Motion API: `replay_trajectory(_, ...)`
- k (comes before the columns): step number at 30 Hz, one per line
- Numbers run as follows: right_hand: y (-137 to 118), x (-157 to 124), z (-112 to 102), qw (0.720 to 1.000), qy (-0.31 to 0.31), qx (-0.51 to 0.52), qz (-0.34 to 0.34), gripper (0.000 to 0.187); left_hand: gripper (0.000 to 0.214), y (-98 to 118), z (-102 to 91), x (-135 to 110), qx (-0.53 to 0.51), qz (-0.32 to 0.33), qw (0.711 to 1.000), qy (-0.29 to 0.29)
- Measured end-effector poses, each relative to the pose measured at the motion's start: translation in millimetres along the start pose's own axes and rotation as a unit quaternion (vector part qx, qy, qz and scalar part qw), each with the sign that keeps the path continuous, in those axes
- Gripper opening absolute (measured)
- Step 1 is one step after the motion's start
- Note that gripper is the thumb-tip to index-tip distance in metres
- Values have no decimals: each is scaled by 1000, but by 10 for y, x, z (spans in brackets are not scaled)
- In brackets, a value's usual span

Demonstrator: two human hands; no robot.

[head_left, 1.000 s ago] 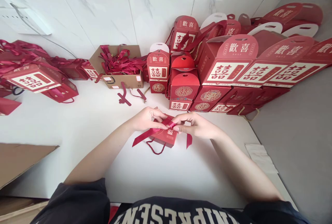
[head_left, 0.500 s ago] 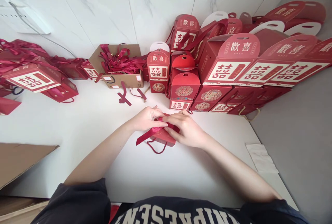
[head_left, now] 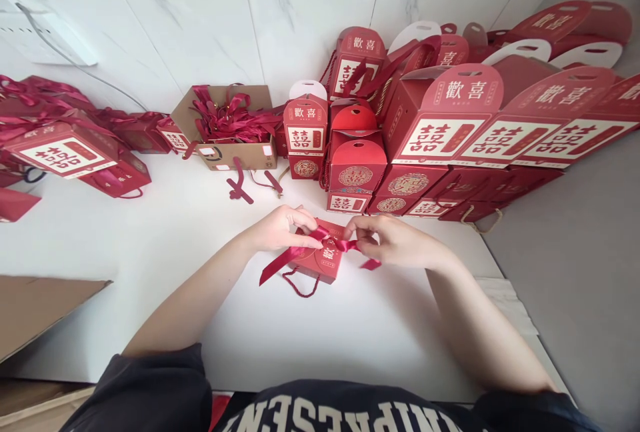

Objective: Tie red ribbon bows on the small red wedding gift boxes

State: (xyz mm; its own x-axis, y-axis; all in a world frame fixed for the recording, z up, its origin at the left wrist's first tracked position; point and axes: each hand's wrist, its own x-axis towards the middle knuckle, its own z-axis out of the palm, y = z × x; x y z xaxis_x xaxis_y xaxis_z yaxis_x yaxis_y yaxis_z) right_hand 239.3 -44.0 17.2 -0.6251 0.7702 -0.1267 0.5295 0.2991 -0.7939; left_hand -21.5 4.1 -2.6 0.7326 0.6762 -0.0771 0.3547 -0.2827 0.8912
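Both hands have drawn apart: left hand (head_left: 280, 229) and right hand (head_left: 395, 242) each pinch the ribbon (head_left: 336, 243) with closed fingers, tightening it across the small box (head_left: 320, 264) on the worktop (head_left: 150, 239).

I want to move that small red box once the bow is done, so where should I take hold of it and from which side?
Probably by the red cord handle, coming in from the near side. The small red box lies flat on the white table, and the loop sticks out free toward the person. On top, the ribbon is pinched by the left hand and right hand.
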Motion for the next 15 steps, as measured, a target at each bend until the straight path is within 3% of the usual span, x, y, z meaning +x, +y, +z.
replay_trajectory(5, -7, -8, -100, 999, -4, -24, -27, 29, 16, 226, -213, -128, 29, 34, 997, -62)
replay_trajectory(7, -30, 41, -20, 1000, 11, -4, -25, 31, 21, 320, -260, -184, 53, -2, 996, -75)
replay_trajectory(11, -36, 136, 156, 996, 77, -1, -41, 33, 37, 392, -203, -242, 44, -135, 987, -78)
replay_trajectory(15, -52, 105, 129, 996, 73, -1, -49, 35, 38, 344, -107, -221, 3, -180, 982, -65)
